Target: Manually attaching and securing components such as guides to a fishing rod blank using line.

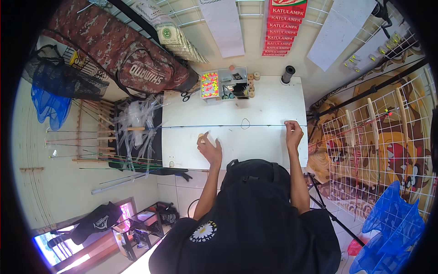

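A thin blue fishing rod (269, 125) lies across the white table from left to right, its pale wooden handle (136, 129) over the left edge. My right hand (294, 136) pinches the rod near the table's right edge, fingers closed on it. Below the rod, left of the middle, is my left hand (211, 150). It holds a small tan round piece (200, 137), mostly hidden by the fingers; its kind is unclear. By the rod, between my hands, is a loop of thin dark line (245, 123).
At the table's back stand a compartment box (210, 91) with bright beads, tan spools (251, 88) and a black cylinder (288, 74). Scissors (186, 97) lie beside the box. Clear plastic wrapping (137, 116) covers a dark surface at left; a white grid rack (388, 123) rises at right.
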Demonstrator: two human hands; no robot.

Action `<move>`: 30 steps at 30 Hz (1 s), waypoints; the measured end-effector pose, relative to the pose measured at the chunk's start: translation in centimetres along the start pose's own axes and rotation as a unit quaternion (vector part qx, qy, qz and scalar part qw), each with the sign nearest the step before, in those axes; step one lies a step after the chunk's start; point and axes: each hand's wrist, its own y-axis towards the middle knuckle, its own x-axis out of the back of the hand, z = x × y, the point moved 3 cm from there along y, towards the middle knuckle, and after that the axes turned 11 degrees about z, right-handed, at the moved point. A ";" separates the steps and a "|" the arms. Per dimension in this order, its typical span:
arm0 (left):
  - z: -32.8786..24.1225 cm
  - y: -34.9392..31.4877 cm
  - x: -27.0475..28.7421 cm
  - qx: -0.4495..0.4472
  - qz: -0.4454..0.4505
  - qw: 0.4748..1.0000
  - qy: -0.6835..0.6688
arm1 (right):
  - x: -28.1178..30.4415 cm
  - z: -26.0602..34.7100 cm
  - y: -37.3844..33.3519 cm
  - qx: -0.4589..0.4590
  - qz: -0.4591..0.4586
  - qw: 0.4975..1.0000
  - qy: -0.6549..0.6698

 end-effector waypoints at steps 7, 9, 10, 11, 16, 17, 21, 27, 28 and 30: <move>-6.0 0.2 -3.1 -0.192 0.216 0.937 -0.196 | 0.8 2.7 -2.3 0.180 0.060 0.969 -0.160; -9.5 -0.3 -4.2 -0.255 0.321 0.873 -0.265 | 0.9 3.0 -3.1 0.185 0.078 0.964 -0.176; -11.3 -0.6 -4.5 -0.272 0.358 0.857 -0.252 | 0.9 3.0 -3.3 0.188 0.095 0.958 -0.193; -13.2 -0.9 -5.0 -0.272 0.402 0.840 -0.244 | 1.2 3.2 -3.5 0.192 0.099 0.956 -0.198; -17.3 -1.5 -7.5 -0.296 0.472 0.791 -0.253 | 1.3 2.0 -3.8 0.196 0.166 0.963 -0.087; -17.6 -1.5 -8.0 -0.271 0.512 0.772 -0.263 | 1.4 1.5 -3.9 0.127 0.191 0.973 -0.020; -17.2 -1.7 -8.6 -0.274 0.524 0.760 -0.268 | 1.7 -0.6 -3.9 0.047 0.253 0.960 0.111; -17.0 -2.0 -7.5 -0.272 0.578 0.730 -0.244 | 2.7 -1.0 -4.2 -0.059 0.382 0.903 0.189; -16.8 -2.1 -7.5 -0.261 0.589 0.726 -0.242 | 2.7 -0.9 -4.2 -0.067 0.394 0.897 0.189; -17.0 -2.2 -7.1 -0.268 0.584 0.721 -0.261 | 2.7 -1.2 -4.3 -0.077 0.412 0.889 0.184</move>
